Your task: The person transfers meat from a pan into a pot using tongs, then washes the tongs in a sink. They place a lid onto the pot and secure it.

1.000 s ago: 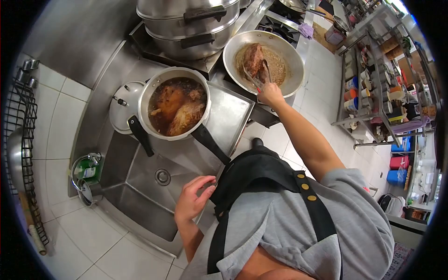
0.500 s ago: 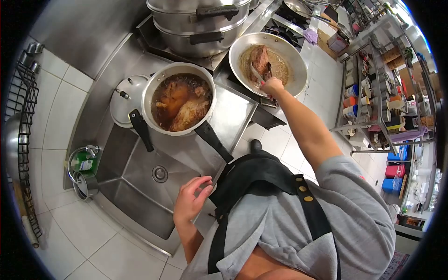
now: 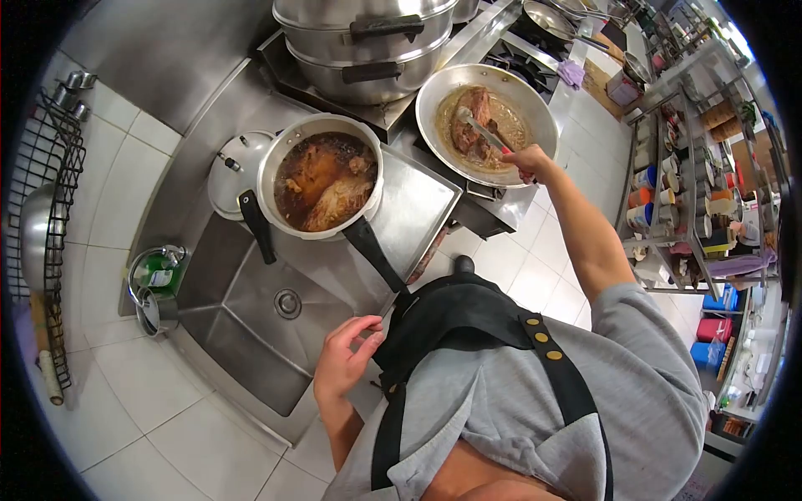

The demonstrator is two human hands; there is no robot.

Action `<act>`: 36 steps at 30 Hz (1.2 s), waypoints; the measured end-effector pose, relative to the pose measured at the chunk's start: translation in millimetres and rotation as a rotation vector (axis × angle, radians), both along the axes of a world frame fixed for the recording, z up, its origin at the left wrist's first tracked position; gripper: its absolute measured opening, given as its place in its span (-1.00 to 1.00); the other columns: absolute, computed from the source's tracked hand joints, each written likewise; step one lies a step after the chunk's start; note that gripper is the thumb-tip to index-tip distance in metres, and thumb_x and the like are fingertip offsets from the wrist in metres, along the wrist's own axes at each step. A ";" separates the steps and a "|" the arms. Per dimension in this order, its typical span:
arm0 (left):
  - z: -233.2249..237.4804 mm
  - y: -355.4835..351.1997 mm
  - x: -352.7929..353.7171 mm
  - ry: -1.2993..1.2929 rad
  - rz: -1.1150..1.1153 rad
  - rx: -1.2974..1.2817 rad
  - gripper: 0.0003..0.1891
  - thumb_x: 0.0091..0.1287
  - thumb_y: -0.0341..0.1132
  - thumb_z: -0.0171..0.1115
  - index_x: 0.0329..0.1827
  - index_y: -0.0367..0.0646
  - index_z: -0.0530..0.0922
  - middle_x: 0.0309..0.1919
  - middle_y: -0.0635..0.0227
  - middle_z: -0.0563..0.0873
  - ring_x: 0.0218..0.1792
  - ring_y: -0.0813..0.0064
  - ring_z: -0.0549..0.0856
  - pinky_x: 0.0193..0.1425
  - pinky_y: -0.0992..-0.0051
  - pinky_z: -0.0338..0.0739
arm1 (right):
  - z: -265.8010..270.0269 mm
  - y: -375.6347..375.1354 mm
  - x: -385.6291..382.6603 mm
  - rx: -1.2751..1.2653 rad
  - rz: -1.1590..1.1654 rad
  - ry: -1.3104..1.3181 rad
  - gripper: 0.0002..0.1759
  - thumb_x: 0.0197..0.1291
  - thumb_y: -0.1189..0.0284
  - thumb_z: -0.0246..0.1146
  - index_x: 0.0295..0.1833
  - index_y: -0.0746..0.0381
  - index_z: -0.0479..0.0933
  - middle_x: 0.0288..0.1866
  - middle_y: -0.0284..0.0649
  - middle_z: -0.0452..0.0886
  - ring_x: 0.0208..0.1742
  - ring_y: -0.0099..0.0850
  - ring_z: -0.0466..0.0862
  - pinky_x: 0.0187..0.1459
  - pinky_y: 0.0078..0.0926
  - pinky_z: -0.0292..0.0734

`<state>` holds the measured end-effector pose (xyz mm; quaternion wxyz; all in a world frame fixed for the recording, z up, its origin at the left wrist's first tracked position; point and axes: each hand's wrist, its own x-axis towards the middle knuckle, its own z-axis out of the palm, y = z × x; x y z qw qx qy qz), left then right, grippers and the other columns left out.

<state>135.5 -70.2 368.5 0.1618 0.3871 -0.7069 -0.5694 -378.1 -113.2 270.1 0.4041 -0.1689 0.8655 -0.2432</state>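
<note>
Meat piece (image 3: 480, 102), laid in the frying pan (image 3: 535, 108) just ahead of the right hand (image 3: 528, 159), long axis set aslant to the tongs (image 3: 489, 135) around which those fingers are clenched; left hand (image 3: 342, 363), loosely curled and empty, is seen well apart, by the apron (image 3: 455, 313).

On my feed I see a grey short-sleeved top (image 3: 510, 409) with a black apron (image 3: 455, 313) over it; its broad black strap (image 3: 576, 392) carries three round brass-coloured studs (image 3: 539, 337). The left hand (image 3: 342, 363) and right hand (image 3: 528, 160) are bare, as are both forearms. One black shoe (image 3: 460, 265) shows.
</note>
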 end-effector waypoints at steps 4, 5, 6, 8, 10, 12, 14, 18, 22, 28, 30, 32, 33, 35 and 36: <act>-0.4 5.7 -8.5 -0.007 -0.001 0.012 -0.76 0.25 -0.43 0.28 -0.03 -0.25 0.60 -0.20 0.24 0.70 -0.19 0.42 0.67 -0.16 0.50 0.54 | 10.4 -2.1 9.4 0.026 0.137 0.172 -0.53 -0.05 0.17 0.49 -0.49 0.39 0.52 -0.71 -0.15 0.50 -0.74 -0.41 0.52 -0.69 -0.37 0.44; -1.7 6.2 -9.3 0.004 0.000 0.021 -0.76 0.25 -0.42 0.28 -0.03 -0.25 0.60 -0.19 0.24 0.70 -0.19 0.42 0.68 -0.16 0.50 0.54 | 22.7 0.3 20.5 0.080 0.152 0.206 -0.51 -0.05 0.16 0.48 -0.49 0.41 0.52 -0.68 -0.11 0.53 -0.71 -0.38 0.57 -0.67 -0.36 0.48; -2.4 6.0 -9.7 0.016 0.001 0.029 -0.76 0.25 -0.42 0.28 -0.03 -0.25 0.60 -0.19 0.24 0.70 -0.19 0.42 0.68 -0.16 0.50 0.54 | 33.4 4.7 29.1 0.133 0.166 0.240 -0.49 -0.06 0.14 0.48 -0.48 0.44 0.53 -0.65 -0.08 0.57 -0.68 -0.35 0.61 -0.64 -0.36 0.52; -1.9 4.7 -10.9 0.032 -0.016 0.048 -0.76 0.26 -0.43 0.27 -0.03 -0.26 0.60 -0.19 0.24 0.70 -0.19 0.43 0.68 -0.16 0.50 0.54 | 44.7 20.9 41.4 0.134 0.195 0.323 -0.46 -0.07 0.13 0.48 -0.47 0.47 0.53 -0.61 -0.06 0.59 -0.67 -0.32 0.62 -0.63 -0.34 0.53; -2.8 1.8 -10.5 0.054 -0.040 0.074 -0.77 0.26 -0.43 0.27 -0.03 -0.27 0.60 -0.20 0.25 0.70 -0.20 0.43 0.67 -0.16 0.50 0.54 | 59.2 38.3 57.4 0.146 0.269 0.452 -0.38 -0.09 0.10 0.48 -0.32 0.53 0.53 -0.45 0.04 0.67 -0.50 -0.19 0.70 -0.46 -0.26 0.63; -4.1 -6.3 -11.3 0.059 -0.084 0.086 -0.74 0.24 -0.44 0.23 -0.01 -0.26 0.60 -0.21 0.26 0.70 -0.19 0.46 0.68 -0.09 0.51 0.53 | 46.9 53.1 70.3 0.142 0.340 0.637 -0.37 -0.10 0.11 0.48 -0.25 0.53 0.52 -0.38 0.09 0.67 -0.39 -0.13 0.71 -0.34 -0.24 0.64; -4.5 -16.8 -10.5 0.073 -0.113 0.080 -0.74 0.24 -0.43 0.23 -0.01 -0.26 0.61 -0.22 0.26 0.70 -0.19 0.46 0.67 -0.09 0.51 0.52 | 55.3 55.7 90.7 0.198 0.429 0.718 -0.33 -0.13 0.13 0.49 -0.14 0.53 0.50 -0.18 0.21 0.65 -0.11 0.01 0.69 -0.05 -0.23 0.61; -5.0 -35.1 -4.4 0.150 -0.170 -0.031 -0.79 0.26 -0.43 0.27 -0.06 -0.29 0.60 -0.30 0.26 0.68 -0.30 0.46 0.66 -0.25 0.54 0.54 | 45.8 54.6 117.3 0.260 0.584 0.799 -0.45 0.02 0.26 0.36 -0.09 0.57 0.49 -0.13 0.23 0.63 -0.11 0.00 0.69 -0.06 -0.21 0.62; -11.8 -46.6 5.3 0.132 -0.208 -0.013 -0.79 0.26 -0.41 0.28 -0.08 -0.29 0.61 -0.31 0.26 0.67 -0.32 0.46 0.65 -0.29 0.54 0.52 | 30.7 34.8 124.8 0.305 0.583 0.815 -0.57 0.13 0.41 0.20 -0.03 0.59 0.49 -0.13 0.27 0.62 -0.10 -0.02 0.70 -0.13 -0.24 0.65; -18.7 -60.5 14.2 0.143 -0.276 -0.038 -0.78 0.25 -0.37 0.29 -0.09 -0.26 0.62 -0.33 0.26 0.67 -0.34 0.47 0.65 -0.31 0.53 0.51 | 14.5 -12.6 139.7 0.347 0.668 0.924 -0.59 0.13 0.43 0.18 0.04 0.47 0.55 0.11 0.37 0.49 -0.02 -0.01 0.69 -0.17 -0.29 0.68; -19.8 -62.9 15.1 0.134 -0.304 -0.031 -0.78 0.25 -0.36 0.29 -0.09 -0.25 0.62 -0.34 0.25 0.67 -0.35 0.46 0.65 -0.31 0.53 0.52 | -2.8 -35.7 139.1 0.410 0.636 0.936 -0.59 0.12 0.43 0.19 0.05 0.46 0.55 0.15 0.34 0.47 -0.01 -0.02 0.69 -0.16 -0.30 0.69; -19.4 -64.1 19.7 0.141 -0.310 -0.024 -0.78 0.25 -0.36 0.30 -0.09 -0.25 0.62 -0.33 0.25 0.67 -0.35 0.46 0.65 -0.31 0.53 0.52 | -5.3 -44.3 144.4 0.469 0.608 0.945 -0.58 0.12 0.42 0.20 0.06 0.44 0.56 0.19 0.31 0.45 0.00 -0.02 0.69 -0.15 -0.31 0.69; -19.4 -65.0 22.6 0.150 -0.310 -0.014 -0.78 0.25 -0.35 0.30 -0.09 -0.25 0.62 -0.33 0.25 0.67 -0.35 0.45 0.65 -0.31 0.53 0.52 | 0.8 -45.0 148.5 0.481 0.569 0.914 -0.60 0.13 0.42 0.20 0.06 0.39 0.58 0.20 0.26 0.47 0.01 -0.02 0.68 -0.15 -0.30 0.69; -21.2 -66.4 31.3 0.151 -0.296 -0.032 -0.77 0.25 -0.35 0.30 -0.08 -0.25 0.62 -0.32 0.25 0.68 -0.35 0.46 0.65 -0.31 0.52 0.52 | 3.8 -47.3 145.2 0.490 0.534 0.895 -0.63 0.15 0.41 0.19 0.05 0.35 0.59 0.20 0.20 0.49 0.02 -0.03 0.68 -0.15 -0.29 0.70; -22.4 -66.5 36.2 0.147 -0.282 -0.044 -0.77 0.25 -0.35 0.30 -0.08 -0.25 0.62 -0.31 0.26 0.68 -0.36 0.47 0.65 -0.31 0.52 0.52 | -2.6 -42.8 133.6 0.432 0.484 0.882 -0.63 0.16 0.41 0.18 0.06 0.32 0.60 0.21 0.15 0.50 0.01 -0.04 0.68 -0.12 -0.28 0.69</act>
